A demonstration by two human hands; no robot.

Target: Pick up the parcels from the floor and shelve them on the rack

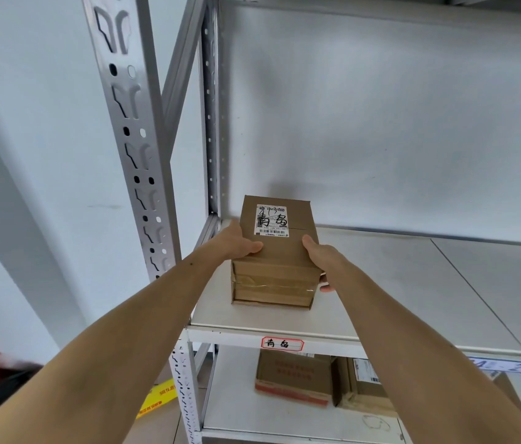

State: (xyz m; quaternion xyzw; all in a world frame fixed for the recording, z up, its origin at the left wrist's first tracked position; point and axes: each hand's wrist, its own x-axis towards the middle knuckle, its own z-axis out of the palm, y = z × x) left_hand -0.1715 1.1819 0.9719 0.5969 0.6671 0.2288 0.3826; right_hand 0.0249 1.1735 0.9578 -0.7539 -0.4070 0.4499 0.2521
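The cardboard parcel (275,251) sits on the rack shelf (412,283) near its left front corner, and we've got both hands clamped on its sides: left hand (236,240), right hand (320,257), fingers wrapped on. Its long axis runs straight away from us toward the back wall, so any push goes forward, both hands equally near.

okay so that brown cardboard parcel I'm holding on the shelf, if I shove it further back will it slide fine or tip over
The parcel probably slides rather than tips: it looks longer than tall and sits flat on the smooth shelf. The taped cardboard looks stiff, so it should hold shape. Weight can't be judged, though both hands grip it.
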